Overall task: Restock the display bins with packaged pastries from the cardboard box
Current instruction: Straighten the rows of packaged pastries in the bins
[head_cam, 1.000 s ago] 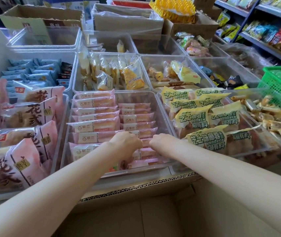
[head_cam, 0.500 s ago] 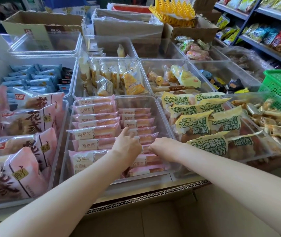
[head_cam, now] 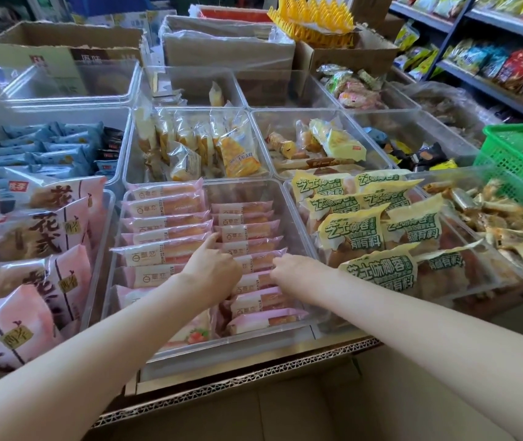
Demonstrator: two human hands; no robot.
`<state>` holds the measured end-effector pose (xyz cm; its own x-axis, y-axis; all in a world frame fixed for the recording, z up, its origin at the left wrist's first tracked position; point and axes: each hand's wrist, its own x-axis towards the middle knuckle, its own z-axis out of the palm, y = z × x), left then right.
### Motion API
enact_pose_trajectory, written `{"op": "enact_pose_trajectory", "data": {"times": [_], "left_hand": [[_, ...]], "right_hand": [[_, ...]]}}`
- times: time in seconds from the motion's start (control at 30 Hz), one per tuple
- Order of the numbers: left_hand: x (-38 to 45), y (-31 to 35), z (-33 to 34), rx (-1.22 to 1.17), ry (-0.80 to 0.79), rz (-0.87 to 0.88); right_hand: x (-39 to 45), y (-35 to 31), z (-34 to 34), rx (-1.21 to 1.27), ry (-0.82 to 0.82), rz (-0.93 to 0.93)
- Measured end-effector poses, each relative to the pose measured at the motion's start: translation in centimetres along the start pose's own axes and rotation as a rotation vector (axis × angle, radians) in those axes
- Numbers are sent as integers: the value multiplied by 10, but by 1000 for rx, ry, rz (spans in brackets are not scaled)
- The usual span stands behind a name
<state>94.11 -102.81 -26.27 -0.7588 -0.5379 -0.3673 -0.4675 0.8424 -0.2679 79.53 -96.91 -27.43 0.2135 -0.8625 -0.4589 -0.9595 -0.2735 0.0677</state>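
The near middle bin point(head_cam: 289, 198) is almost full of pink cakes point(head_cam: 164, 230), with both hands point(head_cam: 212, 268) tidying them, though the grip stays hidden.

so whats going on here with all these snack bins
A person is restocking a shop display. Both hands are in the clear bin of pink-wrapped pastries: the left hand rests on the right-hand row with its index finger stretched forward, and the right hand touches the same row from the other side. Neither plainly grips a pack. An open cardboard box sits just below the bins.
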Motion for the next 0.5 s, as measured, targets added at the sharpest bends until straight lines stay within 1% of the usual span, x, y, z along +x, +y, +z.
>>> {"op": "enact_pose_trajectory", "data": {"times": [0.07, 0.17, 0.2, 0.23, 0.3, 0.33, 0.37, 0.4, 0.43, 0.47, 0.5], "left_hand": [[-1, 1, -2, 12, -15, 0], [4, 1, -7, 23, 9, -19], [7, 2, -9, 31, 13, -39], [12, 4, -12, 68, -9, -58], [17, 11, -16, 149, -143, -71], [22, 15, -11, 195, -237, -84], [29, 18, -5, 274, -294, -117], [33, 19, 0, 357, -277, -171], [32, 15, -3, 448, -231, -281], [32, 11, -7, 451, -127, -326], [36, 8, -12, 377, -102, -273]], "right_hand": [[4, 2, -3, 7, -1, 0], [13, 7, -11, 58, 80, 59], [18, 7, -11, 26, 80, 80], [22, 5, -8, -61, 52, 111], [29, -1, -1, -276, -55, 169], [32, -4, 1, -356, -117, 189], [33, -5, 2, -427, -175, 188], [33, -6, 0, -476, -215, 172], [35, -4, -4, -500, -228, 156], [36, -3, -11, -482, -206, 146], [37, -1, -17, -441, -141, 143]]}}
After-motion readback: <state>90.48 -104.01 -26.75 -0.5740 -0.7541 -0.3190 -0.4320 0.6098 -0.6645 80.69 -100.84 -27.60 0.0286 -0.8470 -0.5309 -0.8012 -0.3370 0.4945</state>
